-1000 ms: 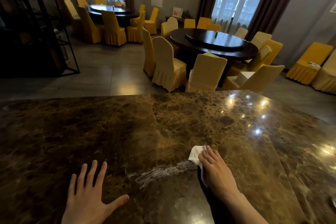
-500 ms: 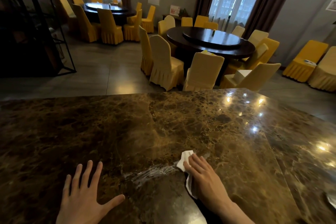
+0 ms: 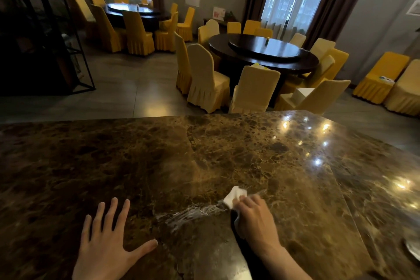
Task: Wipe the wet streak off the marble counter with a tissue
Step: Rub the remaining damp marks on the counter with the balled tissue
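A brown marble counter (image 3: 136,161) fills the lower half of the view. A pale wet streak (image 3: 193,212) runs across it near the front, slanting up to the right. My right hand (image 3: 255,223) presses a white tissue (image 3: 234,195) flat on the counter at the streak's right end, fingers curled over the tissue. Part of the tissue is hidden under the palm. My left hand (image 3: 106,245) lies flat on the marble to the left of the streak, fingers spread, holding nothing.
Beyond the counter's far edge stand round dark dining tables (image 3: 263,52) ringed by yellow covered chairs (image 3: 204,79). A black metal shelf frame (image 3: 75,52) stands at the left. A shiny object (image 3: 413,250) sits at the counter's right edge.
My right hand has slid the tissue leftward along the streak, shortening its right end. The left hand has stayed flat in place.
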Demonstrator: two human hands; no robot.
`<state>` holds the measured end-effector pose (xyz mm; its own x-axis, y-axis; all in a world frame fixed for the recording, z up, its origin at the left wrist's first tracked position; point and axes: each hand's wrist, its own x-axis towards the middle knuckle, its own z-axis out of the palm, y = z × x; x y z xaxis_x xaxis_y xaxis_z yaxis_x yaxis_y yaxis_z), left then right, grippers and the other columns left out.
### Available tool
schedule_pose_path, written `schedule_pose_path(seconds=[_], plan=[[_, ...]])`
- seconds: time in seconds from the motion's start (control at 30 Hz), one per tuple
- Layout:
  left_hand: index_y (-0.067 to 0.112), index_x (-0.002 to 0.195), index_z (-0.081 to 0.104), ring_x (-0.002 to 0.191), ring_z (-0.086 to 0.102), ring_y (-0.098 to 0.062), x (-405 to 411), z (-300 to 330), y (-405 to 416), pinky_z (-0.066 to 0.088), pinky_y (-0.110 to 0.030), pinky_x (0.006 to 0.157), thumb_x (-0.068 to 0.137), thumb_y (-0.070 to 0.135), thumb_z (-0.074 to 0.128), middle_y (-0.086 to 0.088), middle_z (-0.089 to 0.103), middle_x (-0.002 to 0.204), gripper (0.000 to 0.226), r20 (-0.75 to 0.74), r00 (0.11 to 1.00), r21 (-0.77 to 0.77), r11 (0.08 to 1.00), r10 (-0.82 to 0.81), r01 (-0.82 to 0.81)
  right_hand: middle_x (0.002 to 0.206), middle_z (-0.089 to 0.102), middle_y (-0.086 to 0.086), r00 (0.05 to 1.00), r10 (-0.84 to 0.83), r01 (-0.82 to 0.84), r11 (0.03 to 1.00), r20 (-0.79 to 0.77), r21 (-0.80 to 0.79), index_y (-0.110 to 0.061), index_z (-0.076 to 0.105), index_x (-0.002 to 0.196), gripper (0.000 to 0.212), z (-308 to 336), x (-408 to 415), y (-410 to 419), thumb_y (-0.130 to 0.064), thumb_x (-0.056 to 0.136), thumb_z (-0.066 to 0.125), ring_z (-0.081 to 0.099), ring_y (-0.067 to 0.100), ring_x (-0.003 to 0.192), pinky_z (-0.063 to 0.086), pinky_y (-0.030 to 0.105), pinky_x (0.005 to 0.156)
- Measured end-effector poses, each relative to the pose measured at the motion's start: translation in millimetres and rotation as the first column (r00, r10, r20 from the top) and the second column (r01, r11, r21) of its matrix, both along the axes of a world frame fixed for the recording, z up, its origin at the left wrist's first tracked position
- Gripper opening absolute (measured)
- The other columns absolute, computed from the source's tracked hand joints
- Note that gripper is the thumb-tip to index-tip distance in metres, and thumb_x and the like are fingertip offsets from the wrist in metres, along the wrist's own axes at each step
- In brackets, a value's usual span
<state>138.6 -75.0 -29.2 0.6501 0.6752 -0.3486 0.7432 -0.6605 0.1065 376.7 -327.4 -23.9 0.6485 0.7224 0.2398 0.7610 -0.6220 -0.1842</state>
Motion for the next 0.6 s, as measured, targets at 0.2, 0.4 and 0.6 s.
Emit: schedule_pose_path(seconds=[0.2,0.4,0.6], plan=[[0.033,0.151,-0.038,0.156,-0.032,-0.025,-2.0,-7.2,1.2,-0.014,-0.054,0.131,0.034,0.115,-0.013,0.002,-0.036,0.167,0.145,0.036,0.999,0.023,1.0,0.004,-0.005,0.081,0.064,-0.005,0.963,0.134,-0.075,0.967,-0.234,0.245,-0.022,0.076,0.085,0.018,16.8,-22.0,14.1,-0.014,0.083,0.06,0.058,0.016,0.078,0.044,0.028,0.065],[0.034,0.151,-0.037,0.156,-0.031,-0.025,-4.0,-14.3,3.4,-0.016,-0.053,0.13,0.036,0.116,-0.01,0.003,-0.036,0.167,0.144,0.073,0.997,0.038,0.999,0.006,-0.009,0.095,0.063,0.007,0.912,-0.355,0.392,0.902,-0.206,0.179,-0.012,0.076,0.102,0.021,25.0,48.8,-12.3,-0.004,0.086,0.065,0.06,0.03,0.086,0.05,0.037,0.073],[0.036,0.151,-0.038,0.155,-0.034,-0.024,-4.1,-21.7,6.6,-0.018,-0.054,0.129,0.039,0.118,-0.004,0.004,-0.037,0.166,0.142,0.104,0.995,0.045,0.999,0.011,-0.015,0.103,0.074,0.016,0.953,-0.304,0.304,0.953,0.012,-0.009,-0.003,0.076,0.103,0.023,-9.8,53.2,-28.9,-0.003,0.081,0.075,0.061,0.039,0.107,0.053,0.048,0.093]])
